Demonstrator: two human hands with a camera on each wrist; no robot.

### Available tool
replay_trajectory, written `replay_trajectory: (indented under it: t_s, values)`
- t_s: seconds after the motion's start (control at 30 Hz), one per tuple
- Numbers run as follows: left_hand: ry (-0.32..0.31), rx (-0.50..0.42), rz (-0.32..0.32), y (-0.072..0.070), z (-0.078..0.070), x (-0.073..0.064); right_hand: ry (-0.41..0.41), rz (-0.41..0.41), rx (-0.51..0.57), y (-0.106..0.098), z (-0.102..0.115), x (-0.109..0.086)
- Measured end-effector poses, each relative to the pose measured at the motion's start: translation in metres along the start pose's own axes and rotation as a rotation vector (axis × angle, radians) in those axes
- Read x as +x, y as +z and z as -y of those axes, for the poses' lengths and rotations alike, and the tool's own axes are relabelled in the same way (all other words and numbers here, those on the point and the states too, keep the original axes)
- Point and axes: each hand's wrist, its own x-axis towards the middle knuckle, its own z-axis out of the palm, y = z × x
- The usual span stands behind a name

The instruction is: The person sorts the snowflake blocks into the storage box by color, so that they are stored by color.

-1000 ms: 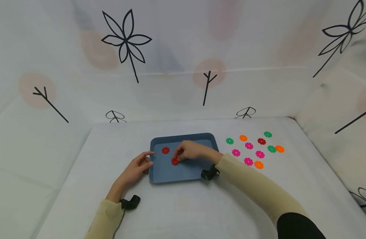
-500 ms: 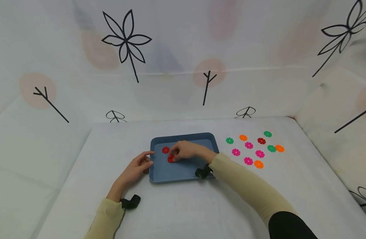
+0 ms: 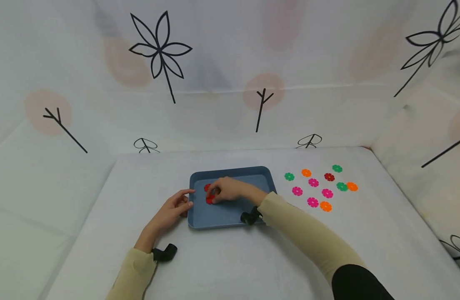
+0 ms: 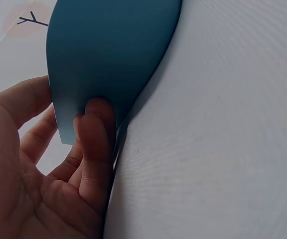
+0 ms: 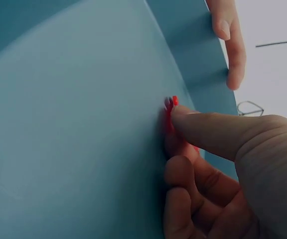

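Note:
A blue tray lies on the white-covered table. My left hand holds the tray's left side; in the left wrist view its fingertips meet the outer wall and rim. My right hand reaches in over the tray and pinches a small red flower-shaped disc between thumb and fingers, close to the tray floor. In the right wrist view the pinched disc stands on edge, mostly covered by the fingertips. Another red flower-shaped disc lies just beyond, partly hidden by the right hand.
To the right of the tray, flower-shaped discs lie spread on the table: several pink, several orange, several green and one dark red. A white backdrop with drawn plants stands behind the table.
My right hand has slid left across the tray with the red disc, closer to the other red disc, which it now partly covers. My left hand has stayed in place.

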Motion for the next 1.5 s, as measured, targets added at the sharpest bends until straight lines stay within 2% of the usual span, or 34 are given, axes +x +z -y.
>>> replay_trajectory:
  t_s: [0.43, 0.67, 0.83, 1.1, 1.27, 1.5]
  values:
    - [0.017, 0.001, -0.013, 0.0, 0.001, 0.0, -0.019, 0.022, 0.025, -0.001, -0.002, 0.001]
    - [-0.011, 0.008, -0.012, 0.001, 0.001, 0.0, -0.05, 0.035, 0.124, -0.007, -0.008, -0.004]
    - [-0.017, 0.014, -0.017, 0.001, 0.0, -0.001, -0.062, 0.017, 0.113, -0.012, -0.012, -0.01]
    - [-0.005, 0.007, -0.017, 0.002, -0.001, -0.001, -0.039, -0.089, 0.101, -0.024, -0.022, -0.037]
    - [-0.014, 0.002, -0.016, 0.003, -0.001, -0.001, -0.028, -0.201, 0.1, -0.031, -0.037, -0.063]
    - [-0.015, 0.013, -0.02, 0.002, -0.001, -0.001, -0.019, -0.35, 0.158, -0.04, -0.059, -0.104]
